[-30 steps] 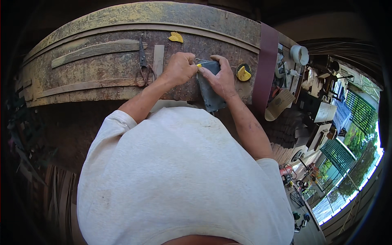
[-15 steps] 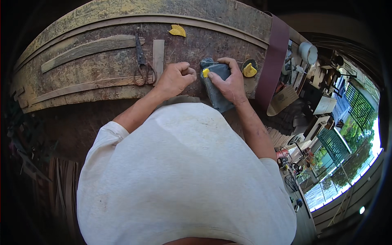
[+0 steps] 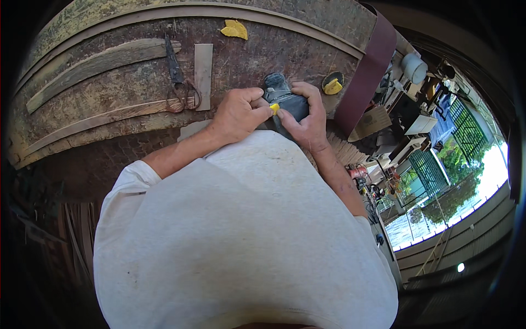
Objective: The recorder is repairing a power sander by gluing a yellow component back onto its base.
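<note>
A dark grey block-like object (image 3: 293,104) with a rounded end lies at the workbench's near edge, close to my body. My right hand (image 3: 309,123) is closed round its right side, fingers over the far edge. Its thumb reaches to a small yellow piece (image 3: 274,108) on top of the block. My left hand (image 3: 241,114) has come in from the left, its thumb and bent fingers pinching that same yellow piece. The block's underside and part of its near end are hidden. Old dark scissors (image 3: 176,77) lie left of my left hand.
A flat wooden strip (image 3: 203,77) lies beside the scissors, with long curved wood pieces (image 3: 98,66) further left. Another yellow piece (image 3: 234,29) lies at the back; one more (image 3: 332,86) rests on a dark disc. A maroon abrasive-looking band (image 3: 366,71) hangs over the bench's right end.
My left hand has moved right and now meets the small yellow piece beside my right thumb. The view has shifted, so the bench items sit higher and further left.
</note>
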Motion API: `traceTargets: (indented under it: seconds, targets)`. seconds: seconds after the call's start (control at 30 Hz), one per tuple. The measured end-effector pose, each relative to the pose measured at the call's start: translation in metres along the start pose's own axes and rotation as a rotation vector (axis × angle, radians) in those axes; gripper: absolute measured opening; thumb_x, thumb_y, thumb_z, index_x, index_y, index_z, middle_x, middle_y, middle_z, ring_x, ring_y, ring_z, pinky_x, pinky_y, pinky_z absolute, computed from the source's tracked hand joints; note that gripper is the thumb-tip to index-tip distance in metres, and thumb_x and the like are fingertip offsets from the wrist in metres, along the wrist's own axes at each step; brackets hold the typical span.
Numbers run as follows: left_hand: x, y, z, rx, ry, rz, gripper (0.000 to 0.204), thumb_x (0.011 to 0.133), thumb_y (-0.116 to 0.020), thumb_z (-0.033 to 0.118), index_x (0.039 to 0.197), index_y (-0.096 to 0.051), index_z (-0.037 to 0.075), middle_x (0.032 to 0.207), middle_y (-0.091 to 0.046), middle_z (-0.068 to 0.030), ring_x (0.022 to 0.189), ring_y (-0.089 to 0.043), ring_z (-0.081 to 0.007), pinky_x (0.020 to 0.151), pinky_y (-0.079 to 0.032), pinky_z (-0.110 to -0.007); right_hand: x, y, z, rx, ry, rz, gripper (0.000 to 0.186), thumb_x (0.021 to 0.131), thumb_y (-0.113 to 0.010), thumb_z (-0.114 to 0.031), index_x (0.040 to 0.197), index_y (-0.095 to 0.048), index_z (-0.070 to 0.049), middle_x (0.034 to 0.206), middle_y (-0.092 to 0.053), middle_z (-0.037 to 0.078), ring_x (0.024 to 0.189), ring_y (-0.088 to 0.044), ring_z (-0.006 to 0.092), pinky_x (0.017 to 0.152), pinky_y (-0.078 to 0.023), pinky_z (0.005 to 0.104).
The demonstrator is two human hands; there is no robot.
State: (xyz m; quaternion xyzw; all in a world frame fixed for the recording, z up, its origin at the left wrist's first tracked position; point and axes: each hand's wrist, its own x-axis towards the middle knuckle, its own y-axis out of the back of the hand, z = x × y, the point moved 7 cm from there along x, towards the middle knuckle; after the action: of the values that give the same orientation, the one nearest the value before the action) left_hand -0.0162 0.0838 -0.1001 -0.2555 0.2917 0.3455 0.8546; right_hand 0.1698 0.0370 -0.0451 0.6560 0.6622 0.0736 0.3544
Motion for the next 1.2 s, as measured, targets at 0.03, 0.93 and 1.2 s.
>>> traceTargets:
  seconds: [0.03,0.93,1.2]
  targets:
    - [0.000,0.000,0.000,-0.006,0.001,-0.003,0.023,0.094,-0.078,0.008,0.083,-0.062,-0.003,0.084,-0.077,-0.0056,0.078,-0.059,-0.0038,0.065,-0.050,-0.030,0.001,0.000,-0.002,-0.021,0.013,-0.011,0.059,0.081,-0.089,-0.012,0.132,-0.061,-0.003,0.137,-0.064,0.017,0.129,-0.063,0.0314,0.114,-0.048,0.0419]
    - [-0.028,0.003,-0.018,-0.004,-0.103,0.098,0.009,0.095,-0.073,0.003,0.094,-0.066,-0.002,0.105,-0.079,-0.0066,0.088,-0.065,-0.0068,0.076,-0.056,-0.028,-0.024,-0.012,-0.026,-0.277,0.161,0.259,0.092,0.084,-0.092,-0.029,0.158,-0.046,-0.004,0.146,-0.059,0.021,0.135,-0.059,0.0394,0.114,-0.048,0.0479]
    - [-0.025,0.000,-0.003,0.171,-0.136,0.150,0.015,0.094,-0.077,0.008,0.094,-0.066,-0.002,0.100,-0.079,-0.0070,0.087,-0.064,-0.0066,0.074,-0.055,-0.030,-0.025,-0.009,-0.026,-0.192,0.099,0.238,0.085,0.087,-0.089,-0.027,0.157,-0.048,-0.002,0.147,-0.058,0.023,0.137,-0.058,0.0394,0.117,-0.047,0.0467]
